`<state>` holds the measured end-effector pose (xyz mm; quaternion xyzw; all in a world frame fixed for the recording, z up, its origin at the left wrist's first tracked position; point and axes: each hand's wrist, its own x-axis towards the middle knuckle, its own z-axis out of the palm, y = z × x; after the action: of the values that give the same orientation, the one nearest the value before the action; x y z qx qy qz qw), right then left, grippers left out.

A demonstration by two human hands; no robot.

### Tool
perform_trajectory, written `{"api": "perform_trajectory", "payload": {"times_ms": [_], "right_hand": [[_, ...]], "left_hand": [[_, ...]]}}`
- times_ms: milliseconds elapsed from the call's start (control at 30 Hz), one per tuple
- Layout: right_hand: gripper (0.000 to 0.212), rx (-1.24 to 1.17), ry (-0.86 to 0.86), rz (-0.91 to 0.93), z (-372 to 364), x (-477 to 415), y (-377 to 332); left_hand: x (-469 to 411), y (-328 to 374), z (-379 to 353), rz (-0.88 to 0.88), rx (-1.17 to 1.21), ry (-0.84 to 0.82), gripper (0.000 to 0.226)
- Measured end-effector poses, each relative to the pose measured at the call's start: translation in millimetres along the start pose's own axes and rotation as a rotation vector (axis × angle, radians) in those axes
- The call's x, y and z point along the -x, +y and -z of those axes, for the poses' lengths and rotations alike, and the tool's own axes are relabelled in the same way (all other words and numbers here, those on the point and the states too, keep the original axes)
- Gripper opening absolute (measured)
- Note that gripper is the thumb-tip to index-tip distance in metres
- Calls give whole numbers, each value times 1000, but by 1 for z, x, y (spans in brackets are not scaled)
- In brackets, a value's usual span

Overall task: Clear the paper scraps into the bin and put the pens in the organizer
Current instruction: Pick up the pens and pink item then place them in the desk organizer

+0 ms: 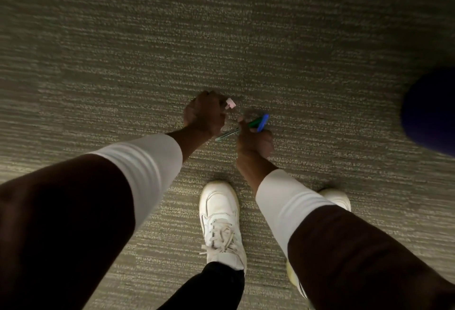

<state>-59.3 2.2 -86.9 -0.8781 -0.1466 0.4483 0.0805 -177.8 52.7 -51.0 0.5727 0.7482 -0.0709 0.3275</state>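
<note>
I am looking straight down at a grey-green carpet [221,38]. My left hand [203,115] is closed around a small pink-white paper scrap [230,103] that sticks out past my fingers. My right hand [254,141] grips pens [257,123]: a green one and a blue-capped one, with their thin clear ends pointing left toward my left wrist. Both hands are close together, low over the floor. No bin or organizer is in view.
My two white sneakers stand on the carpet below my hands, the left sneaker [221,223] in full view, the right sneaker [338,198] partly behind my arm. A dark blue rounded object [430,112] sits blurred at the right edge.
</note>
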Motion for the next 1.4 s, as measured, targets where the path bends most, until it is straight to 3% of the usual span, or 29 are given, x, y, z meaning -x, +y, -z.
{"api": "perform_trajectory", "payload": {"times_ms": [100,200,400,700,800,933,1133,1400], "right_hand": [[48,54,22,23,-3,-2,-3],[53,132,-11,44,0,1,-6],[34,59,34,152,30,26,-3],[30,251,48,448,148,73,0],[26,285,33,551,193,93,-4],[22,293,15,600,246,118,-7],[36,298,-59,601,306,155,-12],[24,391,-147,649,381,206,-35]], "left_hand": [[4,-5,10,-6,24,7,31],[10,-11,21,20,53,27,36],[35,-8,50,73,161,17,34],[95,40,93,63,137,-40,47],[111,62,108,95,159,-53,37],[138,93,129,89,227,-39,29],[179,138,154,120,348,-8,28],[233,176,203,106,432,7,25]]}}
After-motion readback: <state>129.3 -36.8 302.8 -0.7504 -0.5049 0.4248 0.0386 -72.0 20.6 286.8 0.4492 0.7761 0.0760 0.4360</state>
